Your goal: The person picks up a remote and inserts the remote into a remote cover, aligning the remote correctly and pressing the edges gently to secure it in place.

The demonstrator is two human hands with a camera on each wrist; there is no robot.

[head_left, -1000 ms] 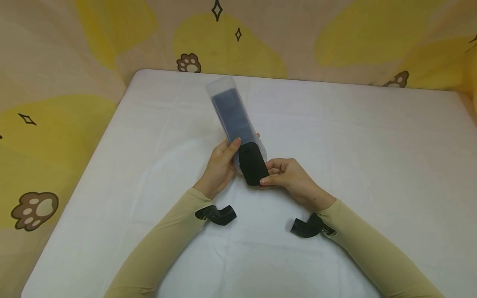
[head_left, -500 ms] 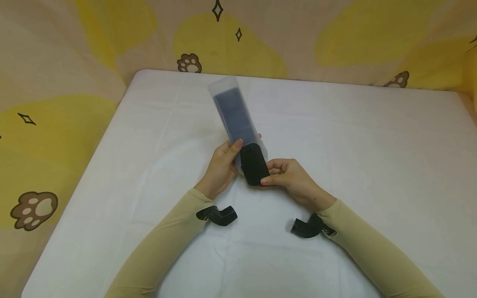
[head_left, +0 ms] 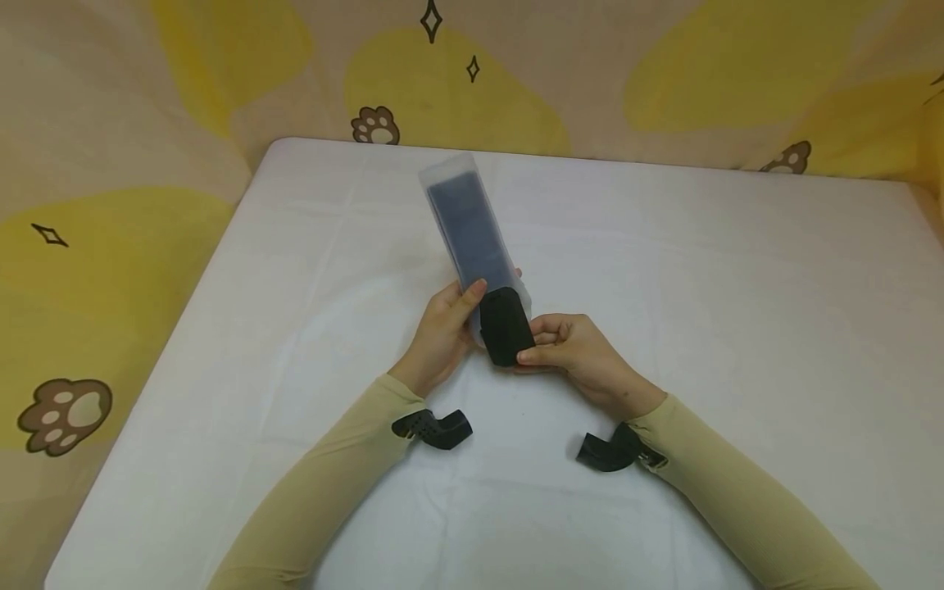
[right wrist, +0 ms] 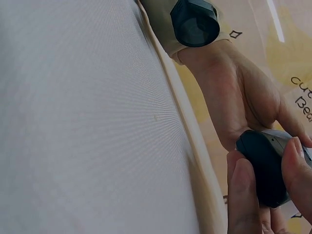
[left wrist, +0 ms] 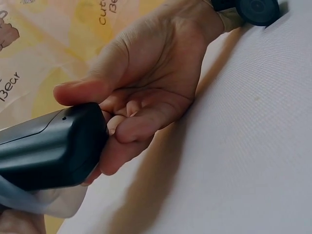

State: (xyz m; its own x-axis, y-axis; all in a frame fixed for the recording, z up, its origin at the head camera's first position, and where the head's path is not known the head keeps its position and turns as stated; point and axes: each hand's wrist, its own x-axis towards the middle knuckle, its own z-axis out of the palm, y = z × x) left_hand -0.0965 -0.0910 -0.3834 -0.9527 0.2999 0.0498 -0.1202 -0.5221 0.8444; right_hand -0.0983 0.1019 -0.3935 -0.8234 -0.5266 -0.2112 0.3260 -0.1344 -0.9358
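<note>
In the head view my left hand grips the lower part of a long translucent plastic case, its thumb lying on the front. A flat dark blue-grey piece shows through the case. Over the case's near end lies a smooth black oblong piece with rounded corners; its exact kind cannot be told. My right hand pinches its lower right corner between thumb and fingers. From the left wrist, the right thumb shows on top of the black piece, with fingers beneath.
A white cloth-covered table spreads under both hands. Behind and to the left hangs a yellow and beige curtain printed with paws. Each sleeve carries a black wrist mount, the left mount and the right mount.
My left hand, the case and the black piece have shifted slightly to the right, the case's far end most. My right hand has hardly moved and keeps its pinch.
</note>
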